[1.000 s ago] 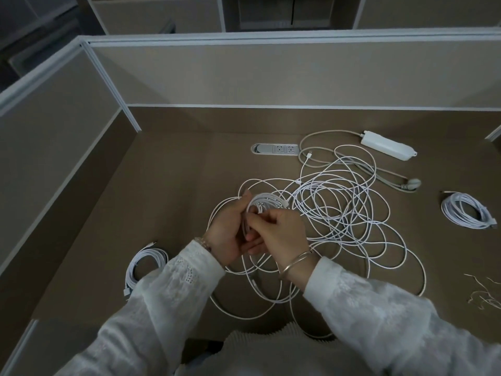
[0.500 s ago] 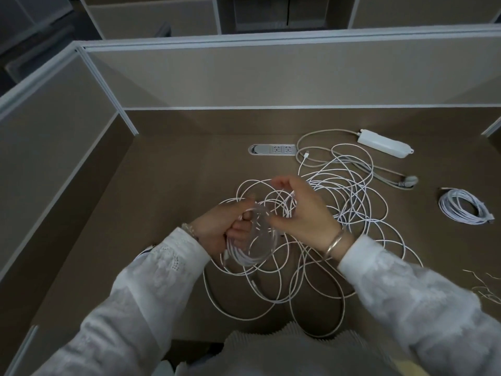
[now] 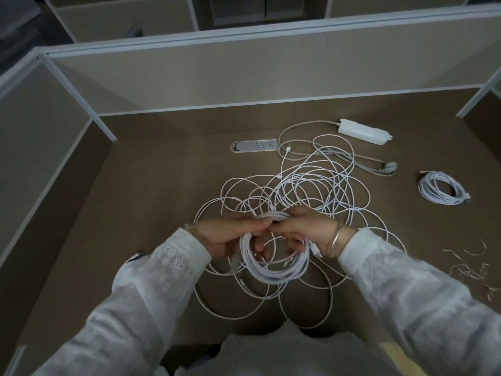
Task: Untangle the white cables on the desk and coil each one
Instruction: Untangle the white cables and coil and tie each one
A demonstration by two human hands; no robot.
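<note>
Head view: coil (image 3: pixel 273 263), light, limp, springy, pinched at its top by left hand (image 3: pixel 230 237) and right hand (image 3: pixel 303 232); best held across gathered loops.

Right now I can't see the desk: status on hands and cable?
Both hands, left hand and right hand, gripping the coil. Loose tangle lies behind, uncoiled. Nothing blocking.

White cables (image 3: pixel 311 191) and white power strip (image 3: pixel 364 131) on brown table (image 3: pixel 151 191); beige partition panels (image 3: pixel 244 74) with white trim; white lace-patterned sleeves (image 3: pixel 173 256).
</note>
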